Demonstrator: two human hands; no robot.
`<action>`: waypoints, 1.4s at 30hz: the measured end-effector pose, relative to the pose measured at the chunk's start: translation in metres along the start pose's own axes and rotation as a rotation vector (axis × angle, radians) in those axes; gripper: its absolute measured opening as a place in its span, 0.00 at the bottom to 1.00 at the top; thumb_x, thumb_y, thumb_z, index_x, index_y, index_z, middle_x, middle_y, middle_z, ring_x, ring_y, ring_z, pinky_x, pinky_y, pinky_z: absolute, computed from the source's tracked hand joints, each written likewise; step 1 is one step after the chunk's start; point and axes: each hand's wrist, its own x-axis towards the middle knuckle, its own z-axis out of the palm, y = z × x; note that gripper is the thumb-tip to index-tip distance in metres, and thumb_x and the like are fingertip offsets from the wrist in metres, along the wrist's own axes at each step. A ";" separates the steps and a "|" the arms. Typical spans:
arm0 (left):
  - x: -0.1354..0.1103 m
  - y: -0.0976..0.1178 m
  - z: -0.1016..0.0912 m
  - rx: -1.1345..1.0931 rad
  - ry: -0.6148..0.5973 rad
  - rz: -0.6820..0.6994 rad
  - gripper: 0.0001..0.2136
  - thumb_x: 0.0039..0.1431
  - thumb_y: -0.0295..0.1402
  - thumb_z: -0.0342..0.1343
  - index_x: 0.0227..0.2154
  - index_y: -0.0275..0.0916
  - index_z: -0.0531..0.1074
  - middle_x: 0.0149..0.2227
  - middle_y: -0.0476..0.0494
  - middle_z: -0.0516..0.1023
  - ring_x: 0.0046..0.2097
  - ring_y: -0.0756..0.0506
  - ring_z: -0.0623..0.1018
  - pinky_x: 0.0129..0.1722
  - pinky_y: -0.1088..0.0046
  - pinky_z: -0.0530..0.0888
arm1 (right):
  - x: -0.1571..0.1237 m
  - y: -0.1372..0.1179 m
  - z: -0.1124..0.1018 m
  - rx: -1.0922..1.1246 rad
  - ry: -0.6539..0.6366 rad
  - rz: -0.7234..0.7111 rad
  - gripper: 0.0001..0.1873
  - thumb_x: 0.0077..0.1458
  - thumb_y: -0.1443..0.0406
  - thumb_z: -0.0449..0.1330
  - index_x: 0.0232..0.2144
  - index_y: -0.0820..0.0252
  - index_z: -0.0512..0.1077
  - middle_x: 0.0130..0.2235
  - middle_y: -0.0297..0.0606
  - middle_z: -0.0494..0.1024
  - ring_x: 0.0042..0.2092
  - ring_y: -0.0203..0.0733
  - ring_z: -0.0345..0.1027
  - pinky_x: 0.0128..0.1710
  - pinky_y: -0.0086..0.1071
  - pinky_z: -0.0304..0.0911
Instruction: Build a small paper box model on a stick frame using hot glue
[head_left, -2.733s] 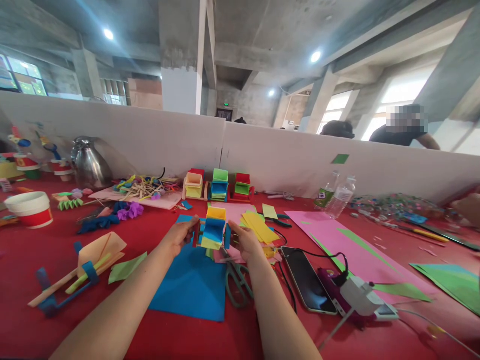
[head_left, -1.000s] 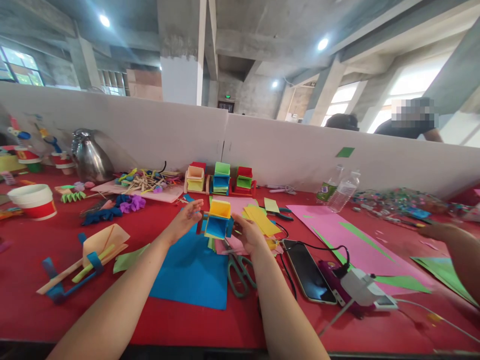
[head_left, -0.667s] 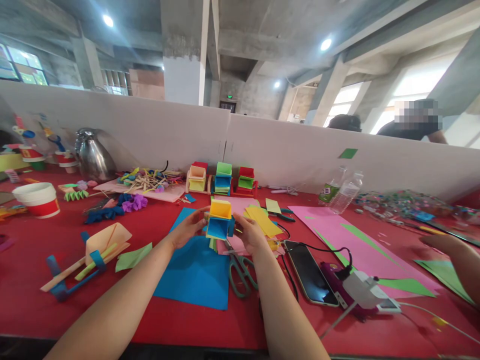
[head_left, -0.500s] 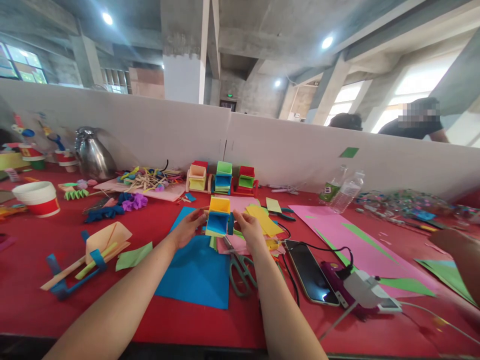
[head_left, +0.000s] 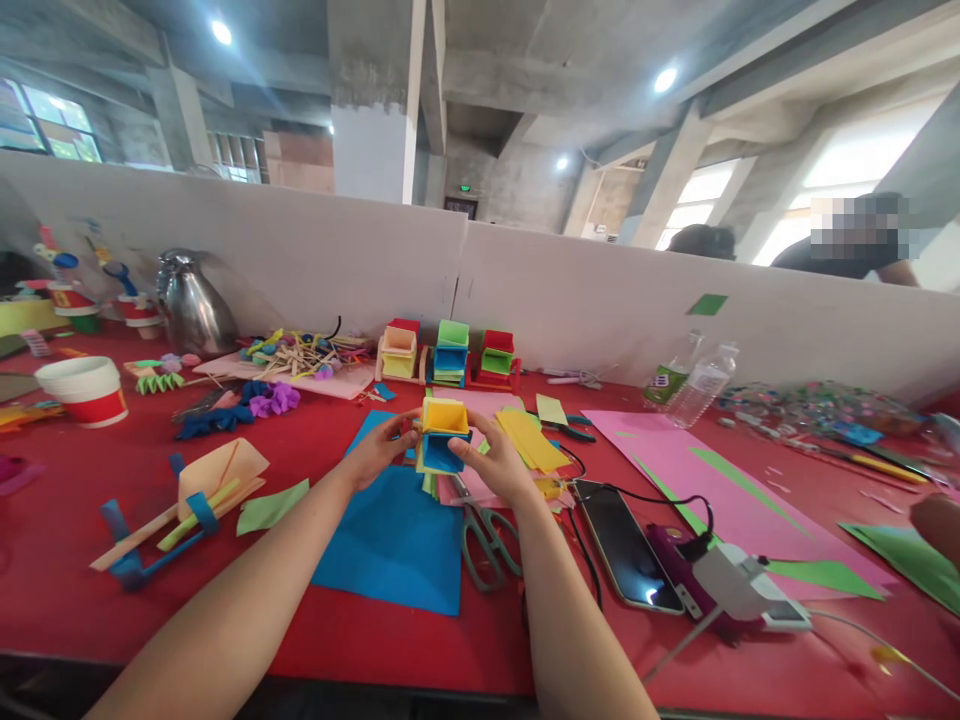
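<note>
Both my hands hold a small stack of folded paper boxes (head_left: 442,432), yellow on top and blue below, just above the red table (head_left: 67,510). My left hand (head_left: 384,448) grips its left side, and my right hand (head_left: 491,462) pinches the right side and front. Under it lie a blue paper sheet (head_left: 397,545) and a pink sheet with yellow paper strips (head_left: 531,440). Grey-handled scissors (head_left: 486,545) lie just below my right hand.
Three finished box stacks (head_left: 450,355) stand at the white partition. A phone (head_left: 624,545), a glue gun (head_left: 731,585) with cable, a large pink sheet (head_left: 697,480) and bottles (head_left: 694,385) lie to the right. A kettle (head_left: 191,305), a tub (head_left: 82,390) and craft sticks sit left. Another person's hand (head_left: 937,525) shows at the right edge.
My left hand came off the box stack, then closed on it again. The stack turned between my hands. The other person's arm at the right drew back toward the edge.
</note>
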 end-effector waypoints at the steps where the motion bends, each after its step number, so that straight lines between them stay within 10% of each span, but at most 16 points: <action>1: 0.000 0.000 0.000 0.000 -0.001 -0.001 0.25 0.46 0.40 0.60 0.49 0.43 0.65 0.45 0.42 0.72 0.41 0.43 0.74 0.34 0.68 0.73 | 0.000 0.000 0.000 0.000 -0.001 -0.004 0.24 0.48 0.54 0.58 0.48 0.53 0.67 0.49 0.37 0.70 0.52 0.47 0.59 0.52 0.40 0.52; 9: 0.002 -0.004 0.001 -0.006 0.025 0.016 0.24 0.45 0.41 0.60 0.47 0.41 0.66 0.44 0.43 0.74 0.43 0.42 0.74 0.37 0.69 0.72 | -0.001 -0.002 0.006 -0.196 0.144 -0.140 0.34 0.46 0.55 0.60 0.55 0.49 0.57 0.56 0.40 0.61 0.53 0.50 0.56 0.52 0.45 0.50; 19: 0.007 -0.008 -0.006 -0.107 0.124 0.029 0.21 0.45 0.39 0.61 0.43 0.39 0.68 0.35 0.46 0.75 0.35 0.48 0.74 0.30 0.76 0.72 | -0.002 -0.009 0.010 -0.361 0.083 -0.321 0.12 0.51 0.58 0.57 0.38 0.48 0.74 0.55 0.36 0.63 0.52 0.49 0.55 0.51 0.44 0.52; 26: 0.006 -0.003 -0.010 -0.155 0.099 -0.001 0.17 0.46 0.40 0.60 0.40 0.41 0.69 0.32 0.49 0.76 0.32 0.50 0.75 0.29 0.75 0.73 | 0.002 0.007 0.006 0.144 0.240 -0.039 0.22 0.51 0.58 0.56 0.49 0.51 0.64 0.49 0.40 0.68 0.49 0.44 0.62 0.48 0.40 0.59; 42: 0.004 -0.001 -0.025 -0.217 0.065 -0.310 0.09 0.51 0.36 0.55 0.33 0.37 0.73 0.33 0.42 0.78 0.34 0.44 0.77 0.29 0.72 0.73 | 0.000 0.009 0.007 0.451 -0.039 0.382 0.18 0.45 0.53 0.59 0.36 0.57 0.74 0.35 0.36 0.76 0.34 0.36 0.68 0.32 0.29 0.63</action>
